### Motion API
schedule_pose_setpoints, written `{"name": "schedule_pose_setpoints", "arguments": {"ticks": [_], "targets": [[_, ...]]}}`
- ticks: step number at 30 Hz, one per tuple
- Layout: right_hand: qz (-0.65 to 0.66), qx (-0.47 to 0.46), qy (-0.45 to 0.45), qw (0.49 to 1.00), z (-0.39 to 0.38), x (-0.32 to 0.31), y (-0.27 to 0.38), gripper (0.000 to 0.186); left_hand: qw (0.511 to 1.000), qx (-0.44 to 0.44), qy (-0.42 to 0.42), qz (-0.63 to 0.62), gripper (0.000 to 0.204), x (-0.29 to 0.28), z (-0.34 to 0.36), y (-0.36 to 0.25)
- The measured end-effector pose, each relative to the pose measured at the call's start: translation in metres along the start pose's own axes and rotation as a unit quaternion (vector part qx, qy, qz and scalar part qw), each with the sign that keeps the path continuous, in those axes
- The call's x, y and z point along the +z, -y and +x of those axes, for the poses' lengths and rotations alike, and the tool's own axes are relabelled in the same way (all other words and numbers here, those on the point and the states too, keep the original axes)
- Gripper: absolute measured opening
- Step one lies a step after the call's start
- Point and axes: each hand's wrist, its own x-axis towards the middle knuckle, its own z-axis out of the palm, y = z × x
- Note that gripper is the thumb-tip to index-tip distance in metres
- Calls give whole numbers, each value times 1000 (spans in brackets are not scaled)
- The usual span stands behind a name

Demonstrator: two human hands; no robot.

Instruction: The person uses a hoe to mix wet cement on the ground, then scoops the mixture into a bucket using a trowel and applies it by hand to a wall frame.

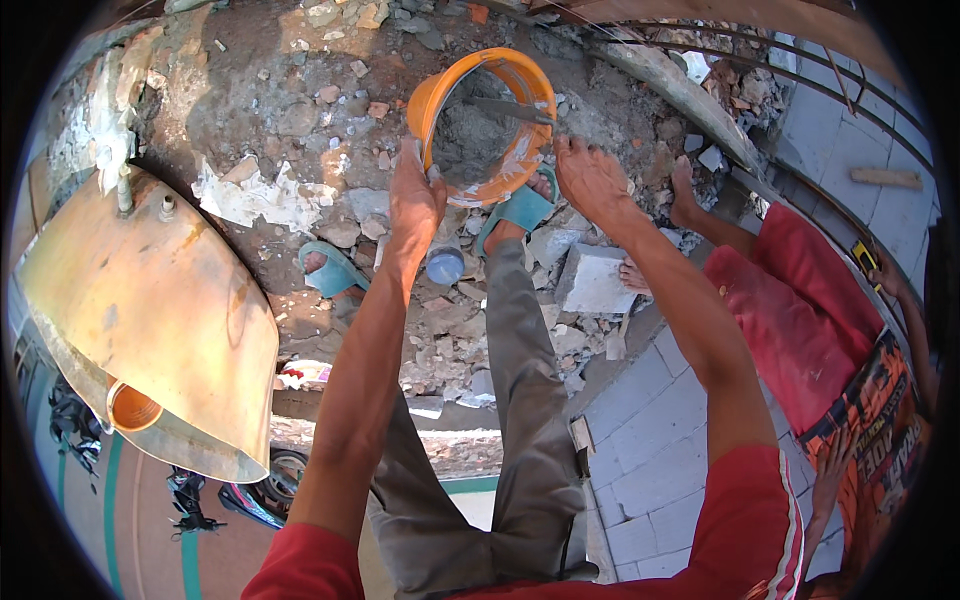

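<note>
My left hand (418, 195) grips the left side of an orange bucket (425, 100), which is tilted with its mouth facing me. Grey mortar (462, 140) fills much of it, and a flat metal tool (500, 110) lies across the mouth to the right rim. My right hand (590, 175) is at that right rim, fingers curled; what it holds is hidden. Below the bucket my feet stand in teal sandals (525, 210) on rubble, with a clear plastic container (445, 262) between them and a pale block (590, 280) at the right.
A large cream fibreglass shell (150, 310) stands at left above parked motorbikes (75, 420). A co-worker in red shorts (780, 310) sits at right, holding a yellow tool (862, 258). Rusty bars (830, 85) cross the upper right, over grey block masonry (650, 430).
</note>
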Motion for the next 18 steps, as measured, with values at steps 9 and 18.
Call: {"name": "schedule_pose_setpoints", "arguments": {"ticks": [9,18], "targets": [[164,-81,120,976,30,44,0,31,999,-2,42,-7,43,12,-5,-5],[429,39,151,890,17,54,29,51,995,-75,53,-48,38,-7,3,8]]}}
